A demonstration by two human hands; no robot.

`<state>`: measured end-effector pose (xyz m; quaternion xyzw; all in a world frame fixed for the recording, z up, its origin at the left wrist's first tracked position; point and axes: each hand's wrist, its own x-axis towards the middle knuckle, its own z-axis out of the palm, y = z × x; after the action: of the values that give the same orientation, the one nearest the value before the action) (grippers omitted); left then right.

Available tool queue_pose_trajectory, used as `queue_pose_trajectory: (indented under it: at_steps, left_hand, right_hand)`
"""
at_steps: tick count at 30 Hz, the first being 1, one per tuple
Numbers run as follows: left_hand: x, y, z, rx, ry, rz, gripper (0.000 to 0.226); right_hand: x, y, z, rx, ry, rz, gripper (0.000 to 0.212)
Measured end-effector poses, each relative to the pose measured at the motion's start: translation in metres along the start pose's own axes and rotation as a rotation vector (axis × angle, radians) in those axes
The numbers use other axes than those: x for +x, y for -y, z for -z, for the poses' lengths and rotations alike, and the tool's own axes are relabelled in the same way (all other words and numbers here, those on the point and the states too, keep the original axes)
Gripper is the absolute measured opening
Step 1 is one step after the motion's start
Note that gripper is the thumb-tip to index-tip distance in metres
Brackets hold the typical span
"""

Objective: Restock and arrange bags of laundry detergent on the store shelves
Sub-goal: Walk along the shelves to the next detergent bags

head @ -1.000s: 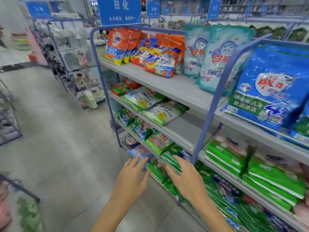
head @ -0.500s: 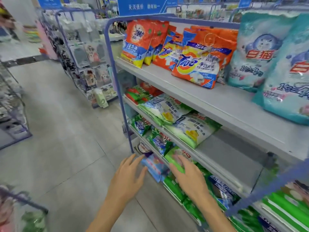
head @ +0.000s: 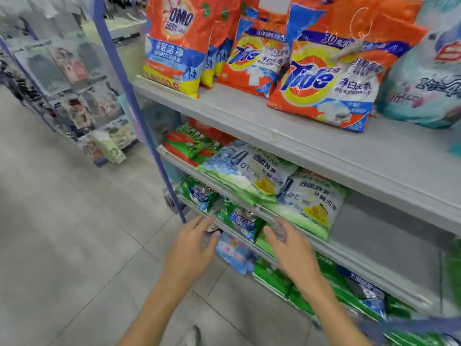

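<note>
Blue soft plastic detergent bag [head: 234,253] lies at the bottom of the grey metal shelving rack [head: 299,146], overhanging. Our left hand [head: 192,248] and right hand [head: 291,253] are spread, holding nothing; a careless push may slide it onto the tiled floor [head: 74,245].

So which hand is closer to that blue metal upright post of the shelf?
Left. The left hand is just right of the blue metal post, near its lower end; the right hand is farther to the right.
</note>
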<state>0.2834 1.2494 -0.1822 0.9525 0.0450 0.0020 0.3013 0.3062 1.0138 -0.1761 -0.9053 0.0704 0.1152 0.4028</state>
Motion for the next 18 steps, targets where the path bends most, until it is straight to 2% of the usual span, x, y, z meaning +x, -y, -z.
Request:
queue_pose_trajectory:
  at_steps: [5,10,12,15,18]
  left_hand:
    - [0.076,0.052,0.010,-0.023,0.094,-0.100,0.050]
    - [0.140,0.072,0.013,-0.032,0.144,-0.164,0.057]
    - [0.169,0.071,0.013,-0.051,0.130,-0.191,0.065]
    - [0.214,0.065,0.007,-0.082,0.096,-0.224,0.072]
    - [0.259,0.055,-0.010,-0.124,0.049,-0.243,0.075]
  right_hand:
    - [0.042,0.021,-0.028,0.056,-0.128,-0.154,0.064]
    - [0.087,0.024,-0.043,0.131,-0.240,-0.205,0.069]
    - [0.111,0.026,-0.043,0.165,-0.264,-0.238,0.062]
    - [0.152,0.020,-0.041,0.163,-0.351,-0.191,0.045]
    - [0.193,0.008,-0.039,0.256,-0.353,-0.244,0.065]
